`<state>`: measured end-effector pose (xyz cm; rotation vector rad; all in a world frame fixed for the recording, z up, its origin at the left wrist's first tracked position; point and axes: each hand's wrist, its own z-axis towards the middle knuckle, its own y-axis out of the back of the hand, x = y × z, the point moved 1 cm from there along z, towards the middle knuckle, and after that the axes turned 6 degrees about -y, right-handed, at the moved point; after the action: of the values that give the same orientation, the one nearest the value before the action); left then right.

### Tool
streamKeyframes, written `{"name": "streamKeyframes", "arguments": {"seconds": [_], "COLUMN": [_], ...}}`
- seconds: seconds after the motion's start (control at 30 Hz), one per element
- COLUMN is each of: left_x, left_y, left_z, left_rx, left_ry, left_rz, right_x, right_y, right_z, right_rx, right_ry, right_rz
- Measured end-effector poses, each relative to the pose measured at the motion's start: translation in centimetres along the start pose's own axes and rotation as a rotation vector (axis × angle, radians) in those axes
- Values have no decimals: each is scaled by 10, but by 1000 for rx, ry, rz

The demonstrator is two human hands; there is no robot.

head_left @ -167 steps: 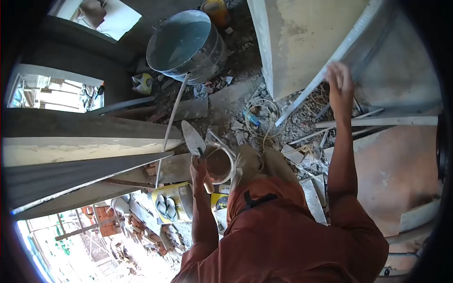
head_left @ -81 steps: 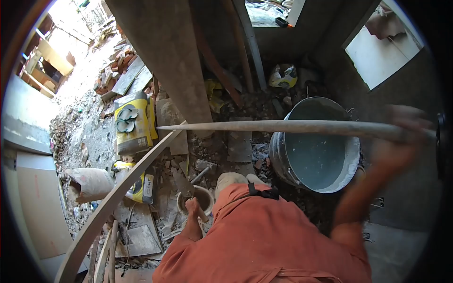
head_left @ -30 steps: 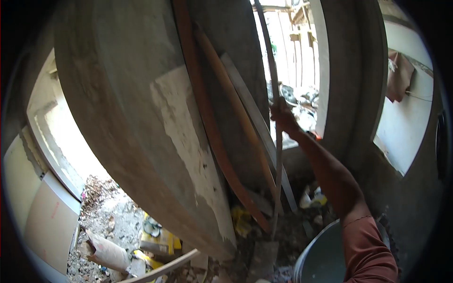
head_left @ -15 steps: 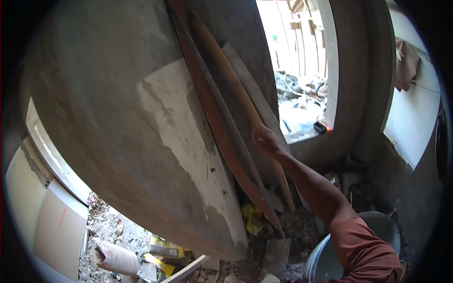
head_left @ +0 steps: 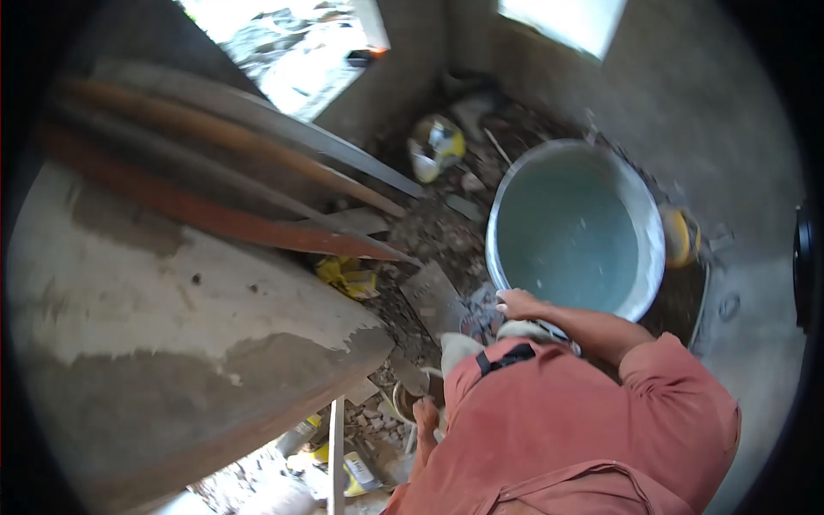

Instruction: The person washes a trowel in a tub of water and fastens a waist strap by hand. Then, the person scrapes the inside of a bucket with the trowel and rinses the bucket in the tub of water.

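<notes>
By drum (head_left: pixel 650 262), right hand (head_left: pixel 517 304) half-curled; left hand (head_left: pixel 425 414) grips trowel (head_left: pixel 410 375).

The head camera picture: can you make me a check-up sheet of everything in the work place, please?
Surface: ground rough, strewn with rubble.
Job's things: big tub holding cloudy liquid; trowel by small bucket.
Clutter: sloping boards at picture left; crumpled bag and yellow scraps on the ground.
Grip: left hand appears closed on the trowel; right hand at the big tub's near edge, contact unclear.
Cables: nothing clearly seen.
Surroundings: grey walls with bright openings.
</notes>
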<state>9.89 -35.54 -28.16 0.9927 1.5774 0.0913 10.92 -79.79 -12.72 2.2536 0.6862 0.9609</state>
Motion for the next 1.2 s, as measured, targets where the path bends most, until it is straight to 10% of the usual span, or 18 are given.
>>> {"name": "streamKeyframes", "arguments": {"seconds": [0.13, 0.6, 0.8, 1.0, 1.2], "left_x": [-76, -308, -403, -509, -573], "left_y": [30, 39, 13, -34, -93], "left_z": [35, 101, 94, 74, 41], "left_rx": [90, 152, 102, 352, 678], "left_ry": [391, 132, -88, -165, -255], "left_rz": [-118, -255, -549, -690, -706], "right_x": [-61, -45, -101, -17, 14], "right_y": [-16, -13, -15, 57, 84], "right_z": [-77, -188, -240, -259, -272], "right_rx": [-20, -195, -143, -704, -1210], "right_ry": [-213, 121, -155, 181, 55], "right_rz": [136, 703, 653, 1010, 933]}}
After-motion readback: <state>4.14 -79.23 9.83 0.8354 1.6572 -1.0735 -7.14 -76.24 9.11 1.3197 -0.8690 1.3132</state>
